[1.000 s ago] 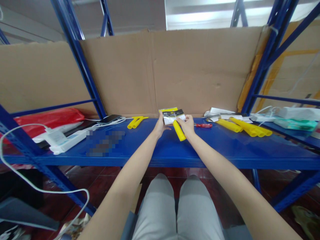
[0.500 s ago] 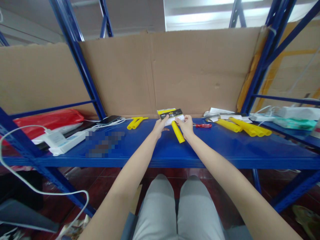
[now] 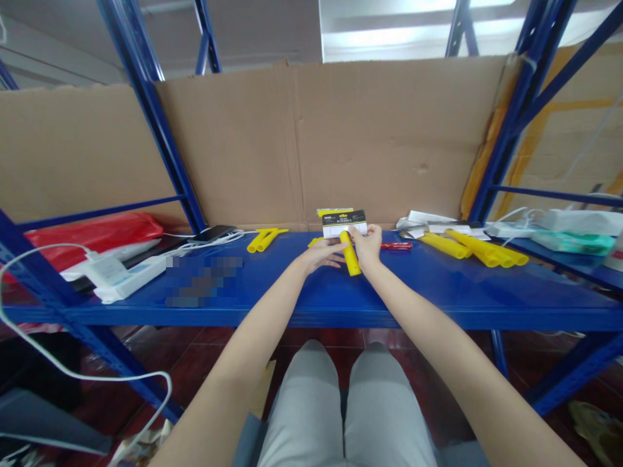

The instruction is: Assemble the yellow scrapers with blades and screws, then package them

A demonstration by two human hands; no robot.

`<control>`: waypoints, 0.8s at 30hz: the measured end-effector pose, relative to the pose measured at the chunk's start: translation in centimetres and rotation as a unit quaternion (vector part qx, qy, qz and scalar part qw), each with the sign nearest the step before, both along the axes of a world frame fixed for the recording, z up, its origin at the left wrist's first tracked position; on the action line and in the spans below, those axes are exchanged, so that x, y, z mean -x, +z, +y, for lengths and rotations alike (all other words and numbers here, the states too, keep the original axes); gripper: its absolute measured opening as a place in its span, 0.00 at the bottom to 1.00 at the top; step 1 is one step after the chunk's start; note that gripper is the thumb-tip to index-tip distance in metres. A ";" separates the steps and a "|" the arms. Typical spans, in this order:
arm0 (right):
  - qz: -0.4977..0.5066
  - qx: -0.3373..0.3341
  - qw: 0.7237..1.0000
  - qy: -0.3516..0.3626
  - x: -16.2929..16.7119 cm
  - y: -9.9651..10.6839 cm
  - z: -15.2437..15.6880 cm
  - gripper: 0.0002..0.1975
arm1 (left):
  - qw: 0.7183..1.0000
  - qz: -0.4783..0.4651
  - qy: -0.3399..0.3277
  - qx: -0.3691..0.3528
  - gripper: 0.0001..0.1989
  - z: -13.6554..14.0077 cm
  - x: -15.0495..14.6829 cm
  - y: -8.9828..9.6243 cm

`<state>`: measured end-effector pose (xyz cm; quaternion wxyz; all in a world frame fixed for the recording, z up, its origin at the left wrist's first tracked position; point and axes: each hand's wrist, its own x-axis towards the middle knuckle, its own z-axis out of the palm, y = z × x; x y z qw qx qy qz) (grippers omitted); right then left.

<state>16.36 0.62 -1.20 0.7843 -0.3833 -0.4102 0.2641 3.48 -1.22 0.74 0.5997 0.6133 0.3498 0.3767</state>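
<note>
My right hand (image 3: 367, 245) pinches a black-and-white printed card (image 3: 335, 224) at its right end. A yellow tube (image 3: 351, 258) slants down from the card between my two hands, its upper end overlapping the card. My left hand (image 3: 324, 255) is beside the tube with its fingers stretched out, the tips close to it; whether they touch it I cannot tell. Behind the card's top edge shows a strip of yellow in clear wrapping (image 3: 335, 211). Another yellow piece (image 3: 316, 241) peeks out above my left hand. Just right of my right hand lies a red-handled tool (image 3: 396, 246).
Two yellow tubes (image 3: 265, 240) lie left on the blue shelf (image 3: 418, 285); several more yellow tubes (image 3: 487, 250) lie right, by white papers (image 3: 428, 222). A white power strip (image 3: 131, 279) with cables is far left. A cardboard sheet (image 3: 370, 143) stands behind.
My left hand has let go of the card's left end and moved down beside the yellow tube, fingers out. The card has shifted slightly right, and the tube sits more upright in view.
</note>
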 end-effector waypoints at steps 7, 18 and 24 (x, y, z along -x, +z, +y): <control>0.037 0.050 0.998 0.006 -0.3 -0.1 1.1 0.17 | 0.990 0.082 -0.112 0.009 0.18 0.0 0.0 -0.3; 0.034 0.052 0.998 -0.012 -2.3 -0.7 3.0 0.20 | 0.987 0.098 -0.125 0.016 0.12 -0.2 0.1 -0.1; -0.019 -0.016 0.998 -0.049 -2.8 -0.8 2.9 0.27 | 0.992 0.098 -0.078 0.030 0.06 -0.5 -0.1 0.0</control>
